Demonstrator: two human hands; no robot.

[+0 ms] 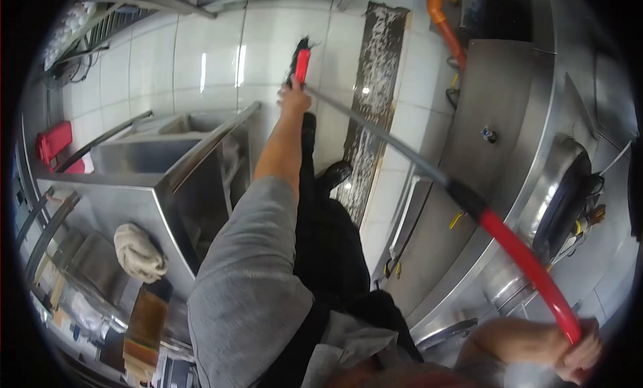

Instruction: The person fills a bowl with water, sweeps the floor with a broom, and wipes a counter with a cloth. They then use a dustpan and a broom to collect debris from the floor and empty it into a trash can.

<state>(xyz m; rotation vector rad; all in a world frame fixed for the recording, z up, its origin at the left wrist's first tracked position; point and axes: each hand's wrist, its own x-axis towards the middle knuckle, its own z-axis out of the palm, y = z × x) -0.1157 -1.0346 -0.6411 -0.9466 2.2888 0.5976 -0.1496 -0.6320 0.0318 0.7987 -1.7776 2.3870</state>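
My left hand [295,98] reaches forward over the tiled floor, its fingers closed at the far end of a long pole [395,143]. Just beyond it are a red part [303,65] and dark, bristle-like material; how these join the pole is hard to make out. The pole runs diagonally down to the right and ends in a red grip [529,271]. My right hand [579,351], at the lower right, is wrapped round the end of that grip.
A dark, wet-looking floor strip [382,73] runs beside my black shoe [333,175]. To the left stands a steel unit [110,200] with a beige cloth [138,252]. Along the right are a steel counter [492,106], an orange pipe [439,13] and a large pan [559,187].
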